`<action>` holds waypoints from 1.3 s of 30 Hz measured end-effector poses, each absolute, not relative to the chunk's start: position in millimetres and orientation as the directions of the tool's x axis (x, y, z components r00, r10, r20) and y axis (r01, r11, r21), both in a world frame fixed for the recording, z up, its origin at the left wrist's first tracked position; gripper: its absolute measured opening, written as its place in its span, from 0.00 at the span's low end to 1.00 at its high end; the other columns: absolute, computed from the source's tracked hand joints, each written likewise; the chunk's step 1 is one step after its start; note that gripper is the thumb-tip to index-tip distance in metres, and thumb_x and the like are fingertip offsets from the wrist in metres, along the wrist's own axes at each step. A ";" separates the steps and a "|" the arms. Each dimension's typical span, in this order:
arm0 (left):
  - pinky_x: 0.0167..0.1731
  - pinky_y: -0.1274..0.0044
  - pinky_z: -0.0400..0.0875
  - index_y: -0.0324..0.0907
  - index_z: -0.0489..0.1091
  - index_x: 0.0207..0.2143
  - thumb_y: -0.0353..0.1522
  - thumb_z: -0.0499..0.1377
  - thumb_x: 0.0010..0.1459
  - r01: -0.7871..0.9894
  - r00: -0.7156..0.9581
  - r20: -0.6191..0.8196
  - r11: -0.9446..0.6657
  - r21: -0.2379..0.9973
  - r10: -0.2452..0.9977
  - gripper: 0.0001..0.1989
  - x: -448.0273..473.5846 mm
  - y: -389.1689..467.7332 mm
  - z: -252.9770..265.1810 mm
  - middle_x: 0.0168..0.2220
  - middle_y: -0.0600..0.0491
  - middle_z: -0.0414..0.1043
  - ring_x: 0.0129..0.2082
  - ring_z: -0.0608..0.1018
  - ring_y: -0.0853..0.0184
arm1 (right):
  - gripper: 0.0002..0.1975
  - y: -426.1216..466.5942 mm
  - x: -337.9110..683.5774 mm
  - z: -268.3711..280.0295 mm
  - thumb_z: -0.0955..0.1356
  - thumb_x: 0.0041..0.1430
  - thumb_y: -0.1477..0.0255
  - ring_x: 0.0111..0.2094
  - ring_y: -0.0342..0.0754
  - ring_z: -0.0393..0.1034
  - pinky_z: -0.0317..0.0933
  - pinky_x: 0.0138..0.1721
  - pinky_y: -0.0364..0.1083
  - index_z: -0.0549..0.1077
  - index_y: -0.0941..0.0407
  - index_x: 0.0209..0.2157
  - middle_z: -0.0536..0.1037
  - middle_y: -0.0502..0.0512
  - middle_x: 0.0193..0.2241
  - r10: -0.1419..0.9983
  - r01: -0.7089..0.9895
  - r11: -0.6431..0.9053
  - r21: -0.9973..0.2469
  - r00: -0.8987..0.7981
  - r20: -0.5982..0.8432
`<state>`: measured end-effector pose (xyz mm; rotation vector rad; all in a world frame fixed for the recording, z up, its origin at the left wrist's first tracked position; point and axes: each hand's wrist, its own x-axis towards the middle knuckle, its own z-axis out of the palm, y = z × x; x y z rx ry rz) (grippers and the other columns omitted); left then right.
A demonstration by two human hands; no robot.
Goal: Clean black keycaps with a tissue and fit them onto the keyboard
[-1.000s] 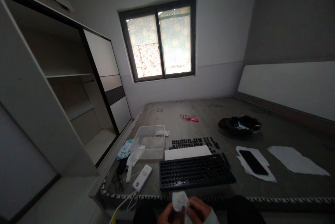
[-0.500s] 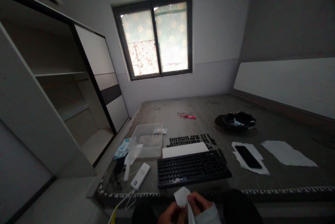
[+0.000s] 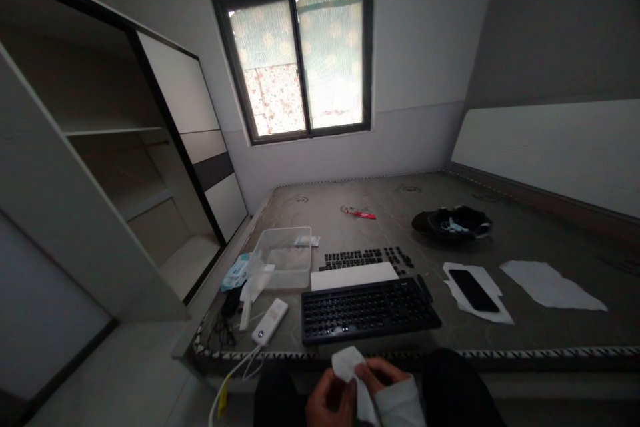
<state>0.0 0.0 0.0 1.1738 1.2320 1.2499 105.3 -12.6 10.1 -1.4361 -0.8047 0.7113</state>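
Both my hands pinch a white tissue at the bottom of the view, in front of the mattress edge. My left hand has thumb and fingers closed on its lower left part. From the right, my right hand grips the tissue near its middle, and one end hangs down between the hands. Just beyond lies a black keyboard frame with its keycaps off. Behind it are a white strip and rows of loose black keycaps.
Left of the keyboard are a clear plastic box, a white power strip and a blue packet. To the right lie a phone on paper, another paper sheet and a black cap. A red item lies farther back.
The camera view has shifted slightly, so the bed's things sit a little higher. My hands have risen slightly, and my left hand shows more, its fingers shifted on the tissue.
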 end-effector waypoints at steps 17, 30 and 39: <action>0.26 0.82 0.71 0.41 0.77 0.26 0.56 0.61 0.39 0.113 -0.123 0.000 0.014 0.994 0.992 0.27 -6.7 3.5 3.3 0.20 0.53 0.76 0.23 0.77 0.65 | 0.30 -8.8 100.8 1.7 0.69 0.43 0.46 0.33 0.58 0.76 0.70 0.35 0.50 0.82 0.59 0.34 0.82 0.62 0.28 0.978 -0.290 0.005 -0.957 0.201 -0.056; 0.31 0.79 0.73 0.39 0.79 0.30 0.56 0.59 0.43 0.007 0.004 0.053 -0.053 0.999 0.999 0.29 1.4 -2.6 7.3 0.28 0.48 0.78 0.29 0.78 0.61 | 0.25 -10.6 111.4 -1.6 0.76 0.28 0.49 0.22 0.53 0.73 0.69 0.26 0.47 0.80 0.58 0.20 0.79 0.59 0.18 0.883 -0.227 -0.003 -0.974 0.457 -0.109; 0.27 0.80 0.70 0.42 0.78 0.27 0.53 0.60 0.45 0.061 -0.063 0.139 -0.135 0.989 0.988 0.23 0.5 -2.7 21.4 0.25 0.52 0.76 0.26 0.76 0.64 | 0.23 -5.1 110.5 -10.5 0.73 0.37 0.49 0.23 0.52 0.73 0.68 0.26 0.46 0.81 0.57 0.21 0.80 0.59 0.20 0.935 -0.228 0.030 -0.973 0.349 -0.053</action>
